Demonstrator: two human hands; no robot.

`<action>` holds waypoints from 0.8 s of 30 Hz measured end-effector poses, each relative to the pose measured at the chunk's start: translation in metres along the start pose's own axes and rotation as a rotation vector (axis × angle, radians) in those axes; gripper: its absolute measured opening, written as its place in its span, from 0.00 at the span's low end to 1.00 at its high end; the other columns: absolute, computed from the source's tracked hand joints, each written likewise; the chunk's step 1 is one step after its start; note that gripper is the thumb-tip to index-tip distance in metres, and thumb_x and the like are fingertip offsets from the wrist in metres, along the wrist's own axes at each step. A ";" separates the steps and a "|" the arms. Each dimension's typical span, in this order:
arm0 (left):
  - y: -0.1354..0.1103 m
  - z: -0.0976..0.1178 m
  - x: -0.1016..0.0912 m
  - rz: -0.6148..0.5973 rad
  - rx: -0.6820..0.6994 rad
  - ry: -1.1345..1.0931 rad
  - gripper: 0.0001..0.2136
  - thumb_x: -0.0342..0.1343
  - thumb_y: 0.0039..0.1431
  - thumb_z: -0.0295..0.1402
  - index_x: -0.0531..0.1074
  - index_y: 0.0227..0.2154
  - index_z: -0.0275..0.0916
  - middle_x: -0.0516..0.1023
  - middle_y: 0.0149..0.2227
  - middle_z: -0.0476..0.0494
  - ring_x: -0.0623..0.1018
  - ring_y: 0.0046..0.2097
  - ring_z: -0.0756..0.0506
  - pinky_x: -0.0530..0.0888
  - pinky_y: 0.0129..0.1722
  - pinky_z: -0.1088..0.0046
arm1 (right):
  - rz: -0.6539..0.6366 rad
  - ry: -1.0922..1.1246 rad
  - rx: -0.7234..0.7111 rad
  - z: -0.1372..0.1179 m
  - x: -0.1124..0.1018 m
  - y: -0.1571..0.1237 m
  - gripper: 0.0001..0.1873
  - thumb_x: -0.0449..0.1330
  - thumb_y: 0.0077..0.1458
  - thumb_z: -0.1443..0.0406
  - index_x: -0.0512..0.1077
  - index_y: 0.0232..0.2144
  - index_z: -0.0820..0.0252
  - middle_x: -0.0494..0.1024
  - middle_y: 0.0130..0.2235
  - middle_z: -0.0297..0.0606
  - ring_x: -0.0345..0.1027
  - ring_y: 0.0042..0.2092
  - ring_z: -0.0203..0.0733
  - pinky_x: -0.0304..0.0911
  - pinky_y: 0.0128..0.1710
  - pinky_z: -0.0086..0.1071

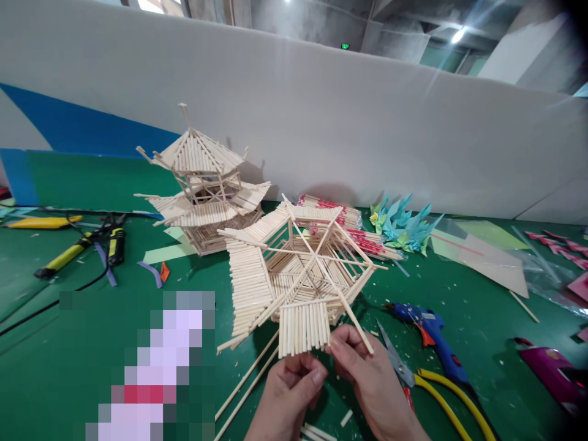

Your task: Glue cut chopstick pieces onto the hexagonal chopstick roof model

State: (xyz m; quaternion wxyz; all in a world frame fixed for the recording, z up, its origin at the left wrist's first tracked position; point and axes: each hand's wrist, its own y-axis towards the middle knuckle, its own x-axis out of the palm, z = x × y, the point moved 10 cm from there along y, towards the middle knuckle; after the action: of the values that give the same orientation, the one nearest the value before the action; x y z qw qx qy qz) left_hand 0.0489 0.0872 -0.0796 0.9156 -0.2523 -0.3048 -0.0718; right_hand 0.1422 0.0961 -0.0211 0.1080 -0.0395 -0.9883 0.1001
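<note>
In the head view, a pavilion model (250, 275) made of thin wooden sticks stands in front of me, its roof partly covered with stick panels and partly bare frame. My right hand (367, 373) pinches a short wooden stick (327, 327) at the right edge of the front roof panel (301, 331). A longer roof rafter (353, 321) slants down past those fingers. Just below the panel is my left hand (296, 386), thumb pressed to curled fingers; anything between them is hidden. Short cut sticks (316, 433) lie under the hands, and two long sticks (248, 380) lean at the left.
A finished-looking stick pagoda (202, 208) stands behind left. Right of my hands lie scissors with yellow handles (441, 392), a blue glue gun (432, 337) and a magenta tool (549, 370). Pliers (68, 257) lie left; stick bundles (367, 242) and folded blue paper (407, 223) sit behind.
</note>
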 end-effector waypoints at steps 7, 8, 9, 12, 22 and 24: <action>-0.001 0.002 0.001 0.012 0.001 0.005 0.13 0.65 0.32 0.37 0.70 0.16 0.32 0.63 0.13 0.54 0.58 0.17 0.57 0.52 0.17 0.82 | 0.032 -0.028 -0.051 -0.006 -0.002 0.000 0.12 0.58 0.48 0.59 0.68 0.22 0.63 0.63 0.20 0.29 0.53 0.23 0.29 0.52 0.22 0.22; -0.002 0.003 0.002 0.021 0.014 0.010 0.13 0.65 0.32 0.37 0.70 0.16 0.33 0.63 0.13 0.54 0.59 0.17 0.58 0.52 0.17 0.82 | 0.061 -0.024 -0.077 -0.009 -0.003 -0.001 0.11 0.59 0.46 0.59 0.68 0.24 0.62 0.65 0.21 0.30 0.56 0.23 0.30 0.54 0.23 0.23; -0.003 0.007 0.001 0.041 0.044 0.019 0.13 0.66 0.31 0.36 0.70 0.16 0.33 0.65 0.13 0.54 0.60 0.18 0.57 0.54 0.17 0.83 | 0.097 -0.016 -0.103 -0.011 -0.003 -0.003 0.10 0.60 0.45 0.60 0.69 0.25 0.62 0.67 0.22 0.31 0.58 0.24 0.31 0.56 0.23 0.23; -0.012 0.026 -0.009 0.184 0.229 0.084 0.13 0.66 0.31 0.37 0.72 0.19 0.34 0.72 0.19 0.49 0.67 0.22 0.54 0.64 0.23 0.81 | 0.204 0.042 -0.165 -0.015 -0.003 -0.007 0.10 0.62 0.42 0.61 0.69 0.28 0.61 0.71 0.24 0.34 0.63 0.26 0.34 0.60 0.24 0.25; -0.042 0.060 -0.021 0.381 0.650 0.148 0.23 0.62 0.39 0.36 0.64 0.41 0.43 0.73 0.38 0.44 0.73 0.36 0.48 0.69 0.29 0.82 | 0.364 0.122 -0.266 -0.007 -0.005 -0.013 0.16 0.63 0.41 0.62 0.70 0.35 0.60 0.75 0.27 0.37 0.67 0.27 0.36 0.64 0.27 0.26; -0.044 0.065 -0.016 0.348 0.687 0.152 0.23 0.61 0.41 0.34 0.64 0.43 0.45 0.73 0.39 0.45 0.73 0.36 0.49 0.69 0.27 0.83 | 0.379 0.105 -0.269 -0.004 -0.007 -0.014 0.16 0.63 0.40 0.61 0.70 0.35 0.59 0.75 0.27 0.37 0.67 0.27 0.36 0.64 0.26 0.25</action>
State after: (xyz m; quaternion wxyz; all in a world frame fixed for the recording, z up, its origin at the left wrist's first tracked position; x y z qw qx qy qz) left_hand -0.0103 0.0821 -0.0257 0.9652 0.0271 -0.1949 0.1723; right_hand 0.1491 0.0829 -0.0159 0.1323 -0.2435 -0.9607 -0.0165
